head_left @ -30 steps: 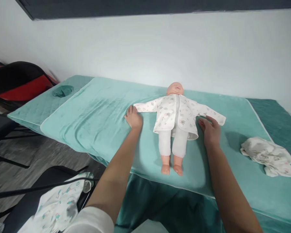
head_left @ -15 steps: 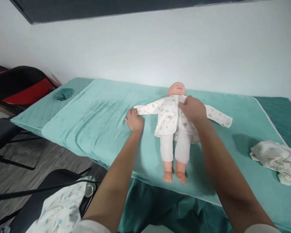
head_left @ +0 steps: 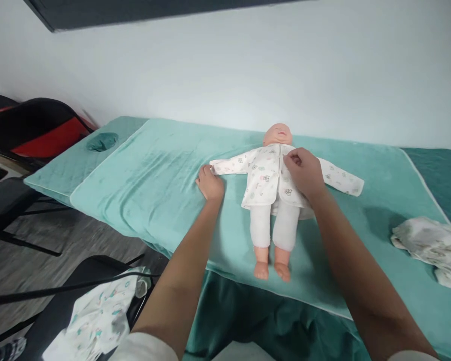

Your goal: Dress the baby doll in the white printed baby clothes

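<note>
A baby doll (head_left: pixel 275 198) lies on its back on a teal towel (head_left: pixel 161 175), head toward the wall, bare feet toward me. It wears a white printed jacket (head_left: pixel 265 175) with both sleeves spread out, and white trousers. My left hand (head_left: pixel 209 183) rests on the towel at the cuff of the doll's left-side sleeve, fingers curled on the cuff. My right hand (head_left: pixel 303 173) lies on the doll's chest, thumb and fingers pinched on the jacket's front edge near the collar.
A crumpled white garment (head_left: pixel 432 245) lies on the towel at the right. Another printed cloth (head_left: pixel 97 321) sits on a black chair (head_left: pixel 65 296) at the lower left. A red and black chair (head_left: pixel 37 130) stands at the far left. The white wall is close behind.
My right hand left the towel beside the doll's right-side sleeve, moved onto the chest and closed on the jacket front. My left hand stayed at the other cuff.
</note>
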`<state>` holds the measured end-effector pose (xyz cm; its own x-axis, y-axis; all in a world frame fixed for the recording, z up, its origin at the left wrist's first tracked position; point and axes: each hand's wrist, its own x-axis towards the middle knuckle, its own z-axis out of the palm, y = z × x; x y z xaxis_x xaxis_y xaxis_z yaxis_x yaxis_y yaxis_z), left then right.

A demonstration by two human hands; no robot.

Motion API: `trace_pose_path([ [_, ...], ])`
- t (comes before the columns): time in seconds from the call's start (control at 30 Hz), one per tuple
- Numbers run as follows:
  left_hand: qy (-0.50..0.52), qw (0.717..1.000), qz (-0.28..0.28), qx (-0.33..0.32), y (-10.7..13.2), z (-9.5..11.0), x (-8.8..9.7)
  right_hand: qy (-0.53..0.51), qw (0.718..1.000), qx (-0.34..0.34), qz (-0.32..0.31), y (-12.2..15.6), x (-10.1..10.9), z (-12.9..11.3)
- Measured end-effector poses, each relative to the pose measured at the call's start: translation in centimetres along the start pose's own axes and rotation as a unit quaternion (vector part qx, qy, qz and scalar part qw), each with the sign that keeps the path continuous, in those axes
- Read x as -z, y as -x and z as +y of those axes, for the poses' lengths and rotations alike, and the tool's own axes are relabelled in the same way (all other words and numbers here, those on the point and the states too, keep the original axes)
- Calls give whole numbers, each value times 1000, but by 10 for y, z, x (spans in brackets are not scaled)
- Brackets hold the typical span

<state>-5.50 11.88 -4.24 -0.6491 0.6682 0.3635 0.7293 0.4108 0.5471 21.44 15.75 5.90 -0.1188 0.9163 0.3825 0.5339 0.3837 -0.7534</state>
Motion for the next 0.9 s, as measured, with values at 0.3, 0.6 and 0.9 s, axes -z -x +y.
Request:
trace_pose_path([
  [0.3,356,924,-137,20,36,21,11,-159,939,-260,159,59,37,90],
  [0.6,616,648,-387,226,51,68,6,-435,861,-261,-19,56,1,72],
  [0.9,653,591,-416,225,36,84,-11,-397,895,-203,8,52,1,68],
])
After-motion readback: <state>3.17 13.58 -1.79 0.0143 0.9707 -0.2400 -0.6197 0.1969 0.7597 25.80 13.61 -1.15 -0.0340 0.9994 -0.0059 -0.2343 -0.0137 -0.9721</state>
